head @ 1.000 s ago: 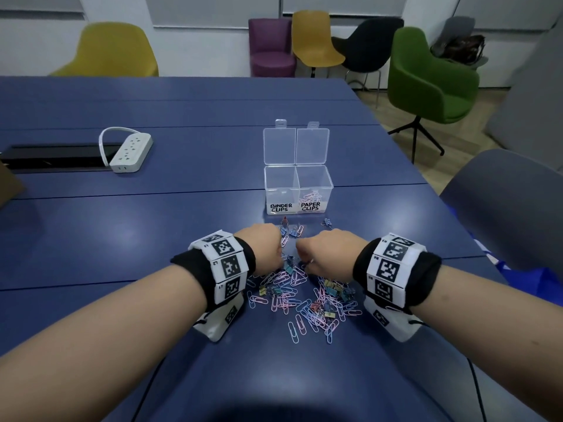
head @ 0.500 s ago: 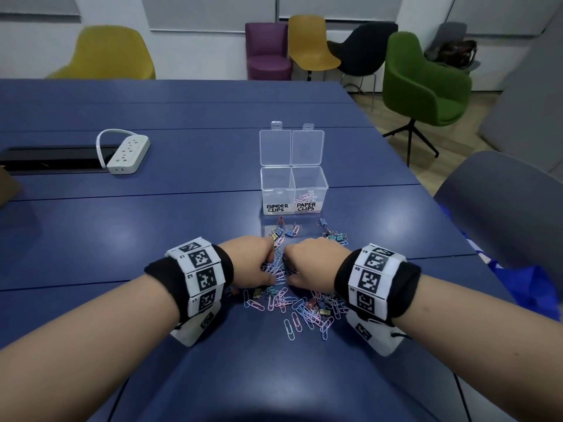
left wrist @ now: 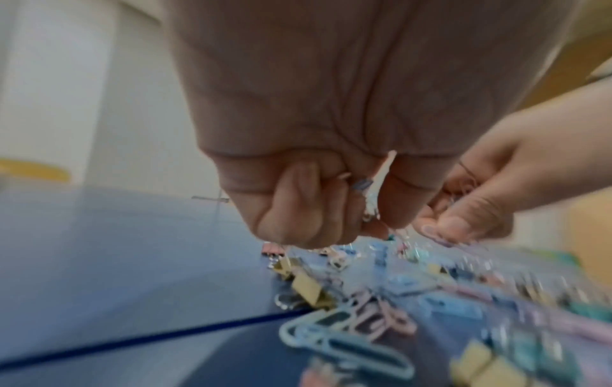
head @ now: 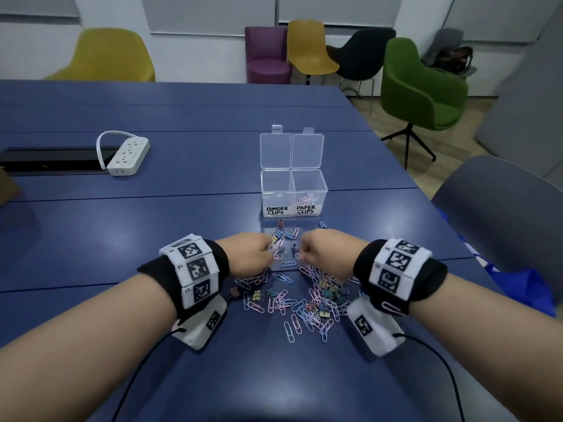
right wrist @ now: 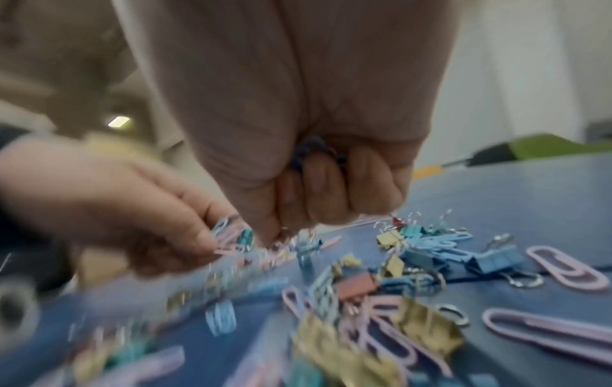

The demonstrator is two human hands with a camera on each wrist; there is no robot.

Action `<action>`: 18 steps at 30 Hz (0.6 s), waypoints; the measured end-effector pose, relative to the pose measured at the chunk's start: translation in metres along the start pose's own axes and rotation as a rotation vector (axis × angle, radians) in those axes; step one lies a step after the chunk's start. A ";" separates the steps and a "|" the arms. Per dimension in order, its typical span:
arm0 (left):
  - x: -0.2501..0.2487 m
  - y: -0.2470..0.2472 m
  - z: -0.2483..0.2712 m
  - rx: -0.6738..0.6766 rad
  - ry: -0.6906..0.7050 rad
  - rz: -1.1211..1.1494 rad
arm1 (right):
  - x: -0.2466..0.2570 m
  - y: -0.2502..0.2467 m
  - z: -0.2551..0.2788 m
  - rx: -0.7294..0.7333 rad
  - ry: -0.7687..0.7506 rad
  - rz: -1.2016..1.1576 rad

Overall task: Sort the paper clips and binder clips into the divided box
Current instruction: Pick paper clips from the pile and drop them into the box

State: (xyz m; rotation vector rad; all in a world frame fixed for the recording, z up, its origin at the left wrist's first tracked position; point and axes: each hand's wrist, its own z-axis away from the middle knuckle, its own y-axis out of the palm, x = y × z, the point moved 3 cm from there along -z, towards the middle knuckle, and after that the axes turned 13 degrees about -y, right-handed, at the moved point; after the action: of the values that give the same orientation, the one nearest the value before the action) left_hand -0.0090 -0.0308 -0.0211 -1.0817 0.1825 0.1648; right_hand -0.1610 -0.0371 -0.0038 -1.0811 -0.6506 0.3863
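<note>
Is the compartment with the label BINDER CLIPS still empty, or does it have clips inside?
It looks empty: the BINDER CLIPS compartment shows only clear plastic, while the PAPER CLIPS compartment holds some pastel clips.

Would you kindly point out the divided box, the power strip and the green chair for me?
divided box (head: 308, 194): head view, front wall of its right compartment.
power strip (head: 129, 156): head view, middle of its white top face.
green chair (head: 422, 86): head view, middle of its seat shell.

One clear plastic divided box (head: 294, 190), two compartments, two lids; one white power strip (head: 129, 153); seven chairs; pastel clips beyond counting.
</note>
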 end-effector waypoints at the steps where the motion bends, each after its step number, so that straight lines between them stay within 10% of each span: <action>1: 0.003 -0.002 -0.001 0.036 -0.018 0.129 | -0.004 -0.002 0.002 0.004 -0.001 -0.076; 7: 0.005 0.005 0.000 0.354 -0.084 0.986 | -0.031 -0.001 0.009 -0.034 0.115 -0.523; 18: -0.005 0.011 0.001 0.427 -0.044 0.944 | -0.034 0.013 0.006 -0.257 0.134 -1.442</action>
State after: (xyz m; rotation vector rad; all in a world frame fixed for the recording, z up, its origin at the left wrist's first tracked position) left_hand -0.0166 -0.0249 -0.0293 -0.4957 0.6522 0.9504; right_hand -0.1900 -0.0469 -0.0240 -0.6263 -1.1915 -1.0231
